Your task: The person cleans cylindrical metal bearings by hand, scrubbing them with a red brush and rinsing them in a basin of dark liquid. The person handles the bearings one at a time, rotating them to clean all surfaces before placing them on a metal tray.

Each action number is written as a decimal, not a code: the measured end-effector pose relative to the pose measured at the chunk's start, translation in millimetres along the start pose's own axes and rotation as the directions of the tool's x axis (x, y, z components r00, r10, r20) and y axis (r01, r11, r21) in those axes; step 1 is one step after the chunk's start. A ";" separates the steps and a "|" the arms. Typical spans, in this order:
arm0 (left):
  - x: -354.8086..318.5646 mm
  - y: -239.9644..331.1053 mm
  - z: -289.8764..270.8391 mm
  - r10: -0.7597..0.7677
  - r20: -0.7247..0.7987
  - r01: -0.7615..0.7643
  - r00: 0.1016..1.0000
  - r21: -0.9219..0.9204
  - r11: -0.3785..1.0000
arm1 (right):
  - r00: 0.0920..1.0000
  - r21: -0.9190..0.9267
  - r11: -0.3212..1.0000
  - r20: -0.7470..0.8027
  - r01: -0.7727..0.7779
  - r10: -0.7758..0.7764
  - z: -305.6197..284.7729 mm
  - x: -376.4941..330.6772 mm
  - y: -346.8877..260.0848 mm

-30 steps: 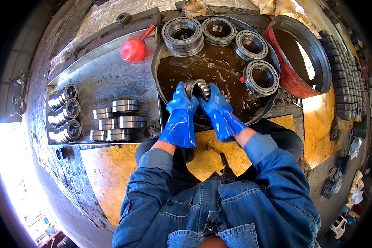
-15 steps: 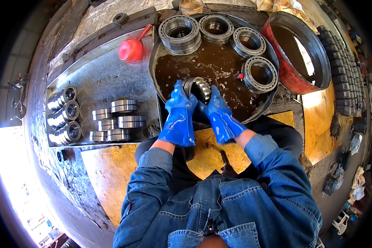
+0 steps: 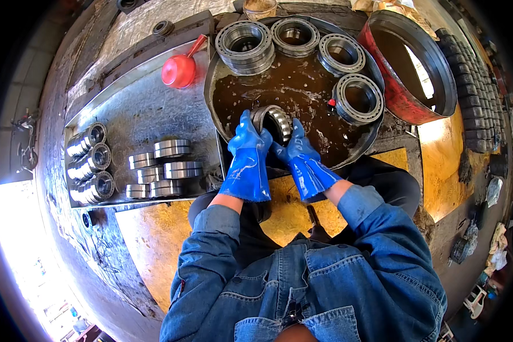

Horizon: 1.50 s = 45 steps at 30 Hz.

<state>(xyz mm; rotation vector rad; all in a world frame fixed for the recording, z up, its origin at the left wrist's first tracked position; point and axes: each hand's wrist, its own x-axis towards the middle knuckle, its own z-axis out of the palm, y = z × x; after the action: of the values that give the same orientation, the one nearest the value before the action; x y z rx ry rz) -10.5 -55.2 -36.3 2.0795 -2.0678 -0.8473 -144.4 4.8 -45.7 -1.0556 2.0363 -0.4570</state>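
Note:
Between my two blue rubber gloves I hold a roller bearing, tilted so that its rollers face right. My left hand grips its left side, fingers closed on the rim. My right hand grips its lower right side. The bearing is above the near part of a round metal basin of murky brown liquid. Along the basin's far and right edge are larger bearing rings: a stacked pair and several single ones, such as one ring at the right.
Left of the basin, a metal tray bears a red dipper, shiny steel rings and rows of bearings. A red drum section stands at right, beside stacked dark parts. Yellow boards lie on the floor.
The view has shifted slightly. Both hands keep hold of the bearing in nearly the same place and pose.

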 end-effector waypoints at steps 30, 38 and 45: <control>0.5 6.0 7.6 0.028 -0.006 -0.028 1.000 -0.007 1.000 | 0.967 0.170 0.973 -0.227 0.153 -0.113 30.1 15.8 27.8; 4.8 15.4 3.7 0.018 0.012 -0.018 1.000 -0.025 1.000 | 0.907 0.320 0.887 0.149 0.333 -0.395 -18.8 95.0 -0.9; 0.5 13.2 4.3 0.035 0.021 -0.035 0.999 -0.033 0.999 | 0.978 0.186 0.975 -0.189 0.124 -0.088 27.4 48.7 32.0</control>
<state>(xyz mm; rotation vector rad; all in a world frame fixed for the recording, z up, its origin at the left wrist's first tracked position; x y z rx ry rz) -24.2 -55.3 -34.3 2.0206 -2.0803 -0.8956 -157.0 -14.7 -105.8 -1.0361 2.0456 -0.8196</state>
